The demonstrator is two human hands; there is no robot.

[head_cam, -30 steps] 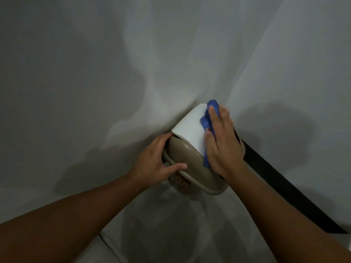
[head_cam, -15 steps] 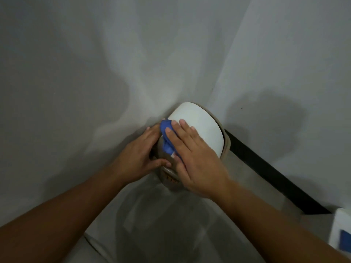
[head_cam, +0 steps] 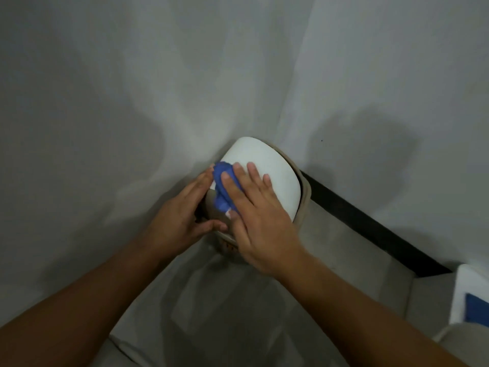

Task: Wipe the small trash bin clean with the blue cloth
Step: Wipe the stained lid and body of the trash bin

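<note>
A small trash bin (head_cam: 275, 178) with a white domed lid and a beige body stands on the floor in a wall corner. My left hand (head_cam: 180, 218) grips its left side, thumb across the front rim. My right hand (head_cam: 254, 215) lies flat on the left part of the lid and presses a bunched blue cloth (head_cam: 223, 189) against it. The cloth shows beside my fingers at the lid's left edge. Most of the bin's front is hidden behind my hands.
White walls meet right behind the bin. A black baseboard (head_cam: 370, 223) runs along the right wall to a white object with a blue patch (head_cam: 473, 300) at the right edge. Grey floor lies in front of the bin.
My right hand has slid the blue cloth from the right side of the lid across to its left edge. The view has shifted, and the left hand keeps its hold.
</note>
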